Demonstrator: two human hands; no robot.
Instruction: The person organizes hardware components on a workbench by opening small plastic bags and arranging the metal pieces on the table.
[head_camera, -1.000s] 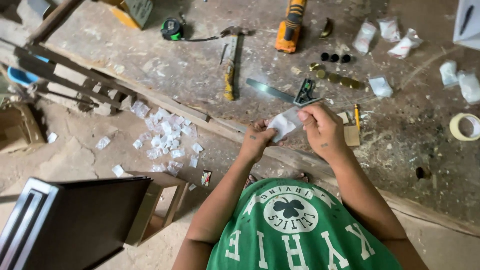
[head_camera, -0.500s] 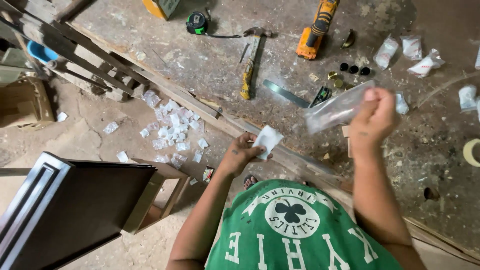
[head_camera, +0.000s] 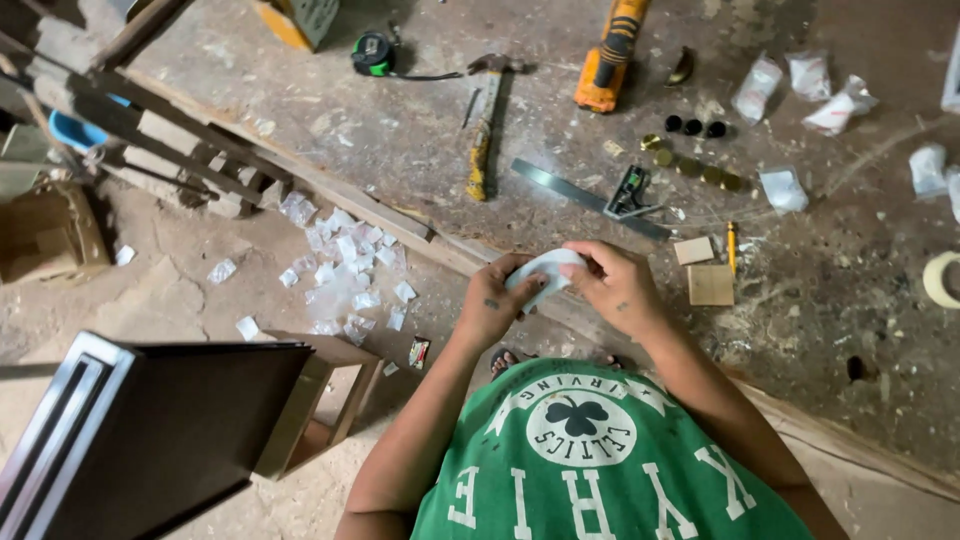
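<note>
— What are you holding there?

— You're holding a small white packet (head_camera: 545, 270) between both hands, just above the near edge of the table (head_camera: 420, 130). It's looking crumpled and pale, a soft little bag; what's inside it cannot be told.

— And how are your hands sitting on it?

— Your left hand (head_camera: 490, 305) is curling around the packet's lower left end, fingers closed on it. Your right hand (head_camera: 615, 285) is pinching the top right end, thumb and fingertips pressed together on the plastic. Both forearms are coming up from your green shirt (head_camera: 590, 460) and meeting in front of your chest.

— What's lying around you?

— Beyond your hands a metal square (head_camera: 600, 195) is lying flat on the table, with a hammer (head_camera: 485, 130) to its left and an orange drill (head_camera: 610, 55) further back. A green tape measure (head_camera: 372, 52) is sitting near the far edge. To the right you're seeing more packets (head_camera: 810, 90), a row of brass discs (head_camera: 695, 170), two small wood blocks (head_camera: 705, 275) and a pencil (head_camera: 731, 246) just beside your right hand, and a tape roll (head_camera: 942, 280) at the edge of view.

— And down on the floor?

— A heap of empty wrappers (head_camera: 340, 265) is lying on the floor to your left, below the table's edge. A dark cabinet (head_camera: 150, 430) is standing near your left elbow. Nothing is lying between your hands and the packet.
</note>
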